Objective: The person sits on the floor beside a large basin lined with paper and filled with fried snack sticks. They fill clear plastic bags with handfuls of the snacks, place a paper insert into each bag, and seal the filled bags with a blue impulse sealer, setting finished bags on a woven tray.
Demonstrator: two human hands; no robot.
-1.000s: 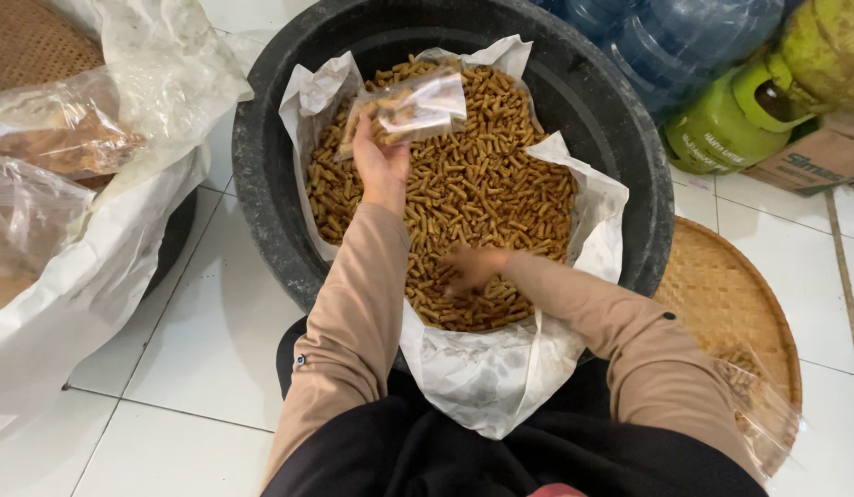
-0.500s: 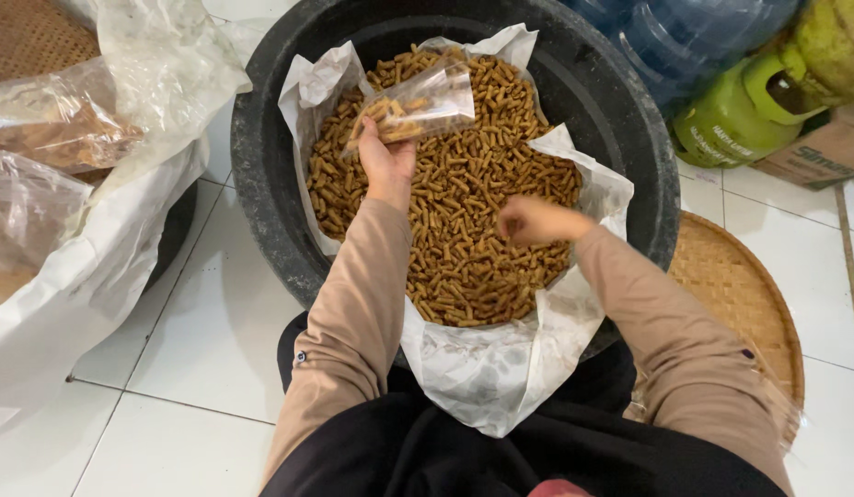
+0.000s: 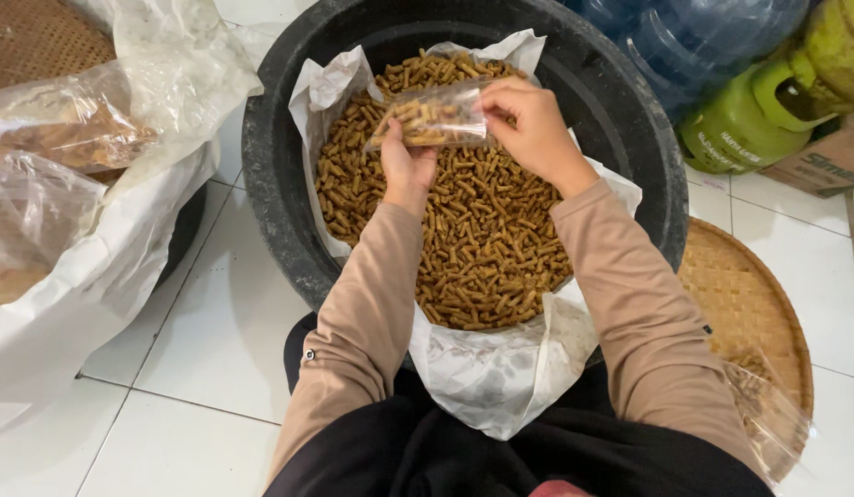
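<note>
A: Both hands are up over the big round black plastic tub (image 3: 289,212), the one lined with a crumpled white plastic sheet (image 3: 501,377) and piled with short brown stick-shaped snacks (image 3: 482,239).

B: And the small clear plastic bag (image 3: 436,115) sits right between them, above the far half of the tub, tilted a little with its left end lower. There's a handful of the brown sticks already inside it.

A: Look at the left hand (image 3: 407,167): its grip is closed on the bag's lower edge, thumb and fingers pinching the film from underneath.

B: The right hand (image 3: 536,129) matches it, fingers curled down and clamped on the bag's right end, at the opening side as far as I can tell. So both hands are touching the bag, neither one is in the pile.

A: Long tan sleeves (image 3: 372,313) run back toward the near rim of the tub, with dark clothing below.

B: Around the tub now: to its left, a large white plastic sack (image 3: 123,239) with clear bags of brownish food resting in it. To its right, a flat round woven bamboo tray (image 3: 749,304) on the white tiled floor (image 3: 197,340), partly under the right sleeve.

A: Beyond the tub's far right edge, blue translucent water jugs (image 3: 694,46) and a green gas cylinder (image 3: 749,120), standing just beside each other, with a cardboard box (image 3: 832,166) next to the cylinder.
</note>
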